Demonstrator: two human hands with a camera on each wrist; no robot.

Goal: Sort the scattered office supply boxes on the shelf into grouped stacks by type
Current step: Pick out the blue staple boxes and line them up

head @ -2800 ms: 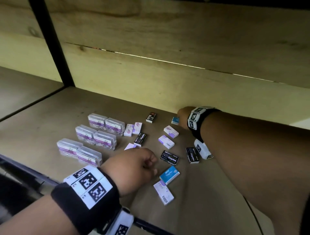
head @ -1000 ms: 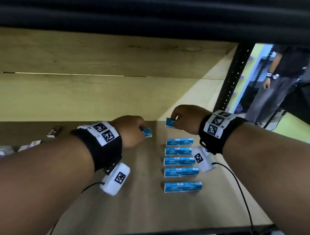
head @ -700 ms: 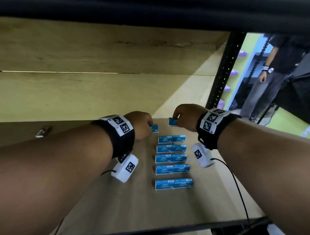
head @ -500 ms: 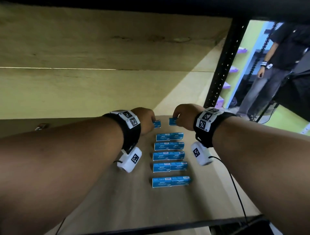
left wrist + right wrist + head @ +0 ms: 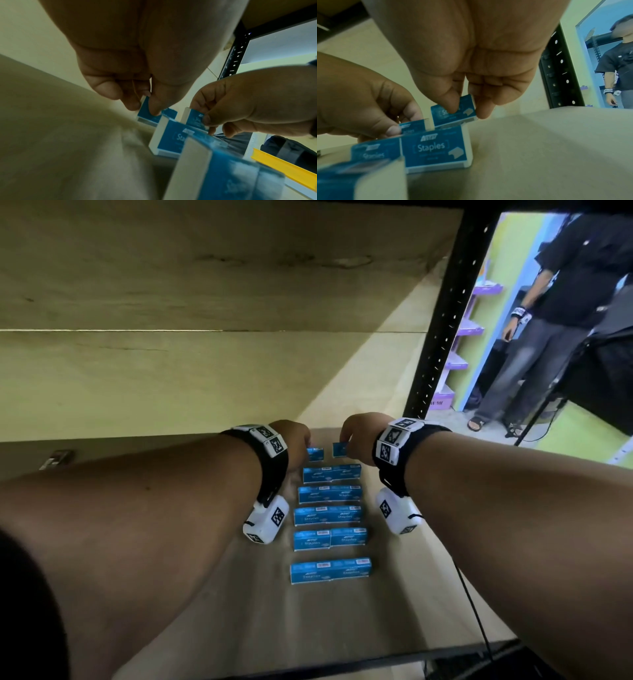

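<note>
Several rows of blue staple boxes lie in a column on the wooden shelf, two boxes to a row. At the far end of the column my left hand pinches one small blue staple box between thumb and fingers. Beside it my right hand pinches another blue staple box, seen in the right wrist view. Both boxes sit low, at or just above the shelf, a small gap apart. The nearest row reads "Staples".
A small dark box lies far left on the shelf. A black perforated upright bounds the shelf on the right. Beyond it stands a person in dark clothes. The back wall is close behind the hands.
The view swung from the scattered boxes on the left to the blue column. Both hands carried blue boxes to the column's far end and drew them closer together.
</note>
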